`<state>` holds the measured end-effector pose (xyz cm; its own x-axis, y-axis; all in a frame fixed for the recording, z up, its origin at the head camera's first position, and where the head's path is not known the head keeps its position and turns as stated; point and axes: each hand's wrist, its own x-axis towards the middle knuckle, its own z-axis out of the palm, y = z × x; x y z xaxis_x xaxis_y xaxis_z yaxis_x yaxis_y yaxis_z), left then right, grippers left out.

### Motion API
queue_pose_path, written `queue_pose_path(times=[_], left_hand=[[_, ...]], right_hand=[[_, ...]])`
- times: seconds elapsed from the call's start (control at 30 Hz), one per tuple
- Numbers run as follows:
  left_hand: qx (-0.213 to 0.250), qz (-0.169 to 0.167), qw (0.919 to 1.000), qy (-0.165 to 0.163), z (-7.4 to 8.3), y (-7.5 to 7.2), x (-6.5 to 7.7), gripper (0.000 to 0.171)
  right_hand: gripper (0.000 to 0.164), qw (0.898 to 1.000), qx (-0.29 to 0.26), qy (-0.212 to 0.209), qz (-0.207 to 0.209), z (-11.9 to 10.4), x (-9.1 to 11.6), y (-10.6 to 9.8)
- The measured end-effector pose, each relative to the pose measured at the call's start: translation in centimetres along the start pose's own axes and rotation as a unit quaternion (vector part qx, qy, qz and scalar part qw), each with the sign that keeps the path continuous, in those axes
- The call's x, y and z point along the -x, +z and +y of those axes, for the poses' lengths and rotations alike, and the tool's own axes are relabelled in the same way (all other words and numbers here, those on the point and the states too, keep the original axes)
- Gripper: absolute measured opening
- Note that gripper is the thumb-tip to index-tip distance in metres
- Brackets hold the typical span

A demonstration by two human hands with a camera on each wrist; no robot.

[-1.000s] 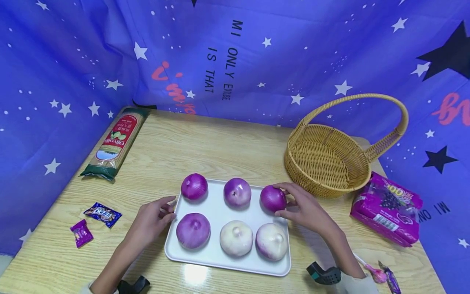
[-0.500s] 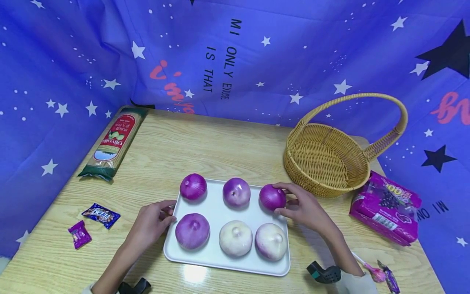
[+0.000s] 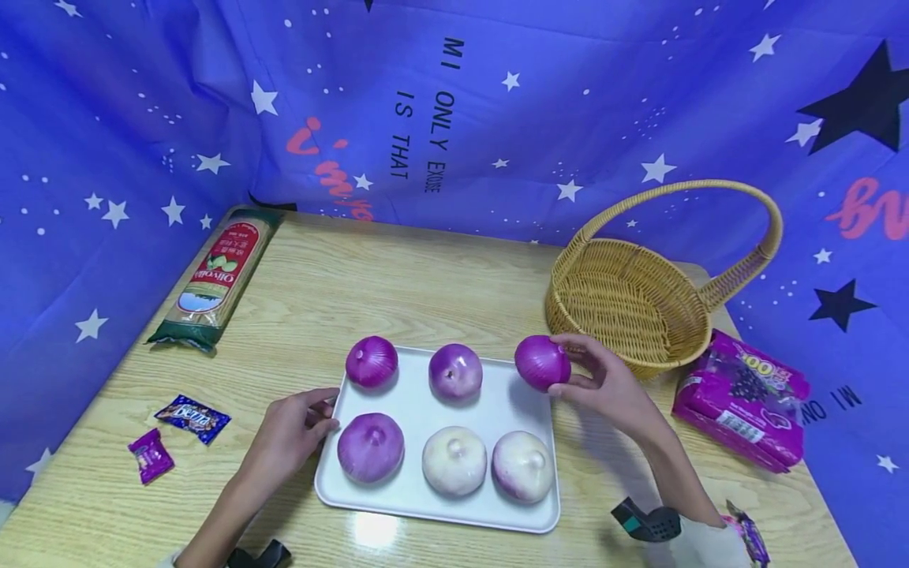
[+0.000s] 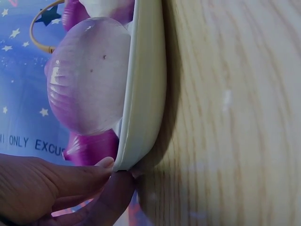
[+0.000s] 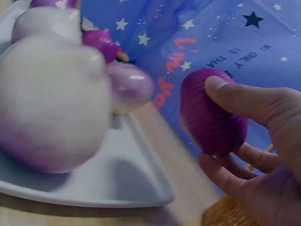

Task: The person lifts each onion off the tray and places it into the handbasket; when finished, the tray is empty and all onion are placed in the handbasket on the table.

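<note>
My right hand (image 3: 604,386) holds a purple onion (image 3: 542,363) between thumb and fingers, raised above the tray's far right corner. In the right wrist view the same onion (image 5: 211,113) shows apart from the tray. My left hand (image 3: 287,434) pinches the left rim of the white tray (image 3: 433,517); the left wrist view shows thumb and finger on the tray's edge (image 4: 146,94). On the tray stay a small purple onion (image 3: 372,363), a purple-and-white onion (image 3: 455,372), a large purple onion (image 3: 371,448), a white onion (image 3: 454,461) and a white onion with purple sides (image 3: 523,467).
A wicker basket (image 3: 618,292) with a tall handle stands beyond my right hand. Right of it lies a purple grape-print candy bag (image 3: 742,402). A noodle pack (image 3: 216,280) lies at the back left, with two wrapped sweets (image 3: 193,418) nearer. Another wrapped sweet (image 3: 749,536) lies front right.
My right hand has lifted the small purple onion off the tray and moved it slightly right and away from me. My left hand stays at the tray's left rim.
</note>
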<state>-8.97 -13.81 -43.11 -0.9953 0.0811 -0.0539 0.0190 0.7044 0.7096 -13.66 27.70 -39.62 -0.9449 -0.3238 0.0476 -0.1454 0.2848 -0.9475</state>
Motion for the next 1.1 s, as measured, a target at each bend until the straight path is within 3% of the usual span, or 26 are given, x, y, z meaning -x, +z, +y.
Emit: queue_pose_path(times=[0.2, 0.4, 0.67, 0.9, 1.1], left_hand=[[0.002, 0.000, 1.0000, -0.006, 0.1, -0.1, 0.2, 0.041], [0.000, 0.001, 0.9999, -0.013, -0.1, -0.2, 0.3, 0.042], [0.009, 0.005, 0.9998, -0.020, -0.2, -0.3, 0.3, 0.041], [0.019, 0.007, 0.9998, -0.009, 0.1, 0.0, -0.1, 0.041], [0.020, 0.010, 0.9996, -0.017, 0.1, 0.1, 0.1, 0.041]], right_hand=[[0.063, 0.998, 0.032, 0.025, 0.055, -2.4, -0.8, -3.0], [0.062, 0.993, 0.023, 0.074, 0.091, -3.0, -2.8, -7.0], [0.068, 0.985, 0.060, 0.128, 0.103, -1.2, -6.2, -11.2], [0.070, 0.977, -0.045, 0.165, 0.124, 1.0, -8.1, -13.1], [0.073, 0.968, 0.013, 0.213, 0.132, 2.8, -9.0, -14.0]])
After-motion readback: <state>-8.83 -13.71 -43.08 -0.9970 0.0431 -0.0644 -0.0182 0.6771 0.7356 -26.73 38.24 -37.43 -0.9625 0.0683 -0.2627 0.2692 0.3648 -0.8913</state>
